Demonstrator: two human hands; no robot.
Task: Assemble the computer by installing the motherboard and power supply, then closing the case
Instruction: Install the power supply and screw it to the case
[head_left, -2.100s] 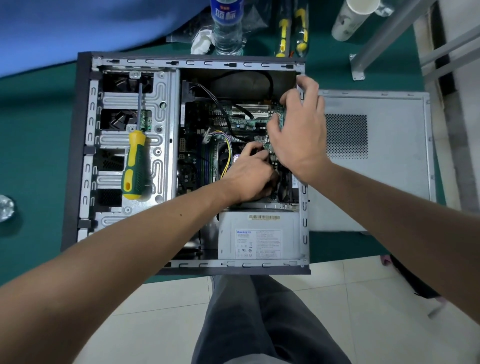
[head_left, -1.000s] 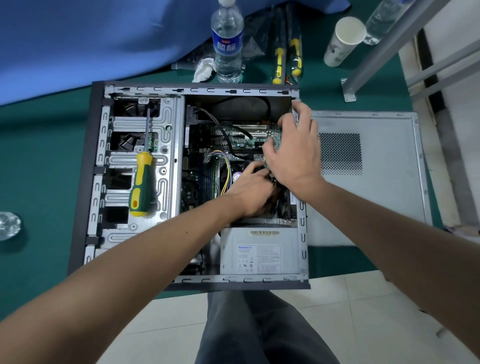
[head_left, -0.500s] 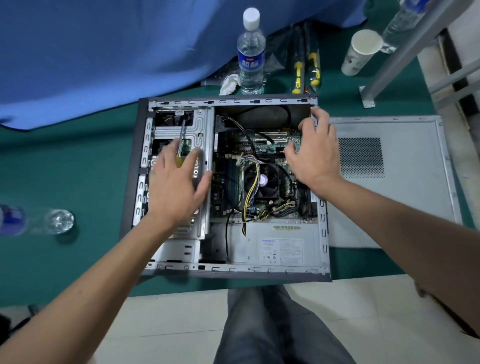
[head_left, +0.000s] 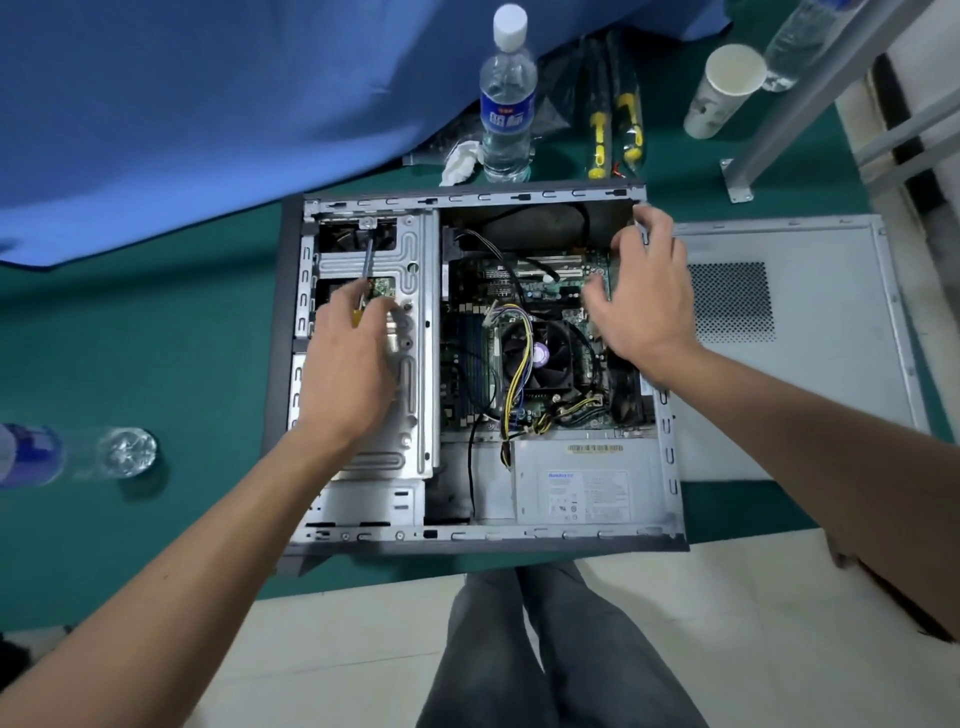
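Note:
The open computer case (head_left: 467, 538) lies on its side on a green table. Inside it are the motherboard (head_left: 550, 291) with its CPU fan (head_left: 553, 358) and, nearer me, the grey power supply (head_left: 587, 493). My left hand (head_left: 348, 374) lies over the metal drive cage (head_left: 415, 364), its fingers curled round the yellow handle of a screwdriver (head_left: 368, 260) whose shaft points away from me. My right hand (head_left: 644, 296) rests with spread fingers on the case's right rim and the motherboard's far right corner. The grey side panel (head_left: 810, 415) lies flat to the right of the case.
Behind the case stand a water bottle (head_left: 506, 104) and a paper cup (head_left: 724, 88), with packed screwdrivers (head_left: 615, 130) between them. A second bottle (head_left: 78, 454) lies at the left. Blue cloth (head_left: 208, 104) covers the far left; a metal frame leg (head_left: 769, 119) rises at the far right.
My left hand left the CPU fan area, moved left to the drive cage and closed round the screwdriver handle. My right hand stayed at the case's right rim.

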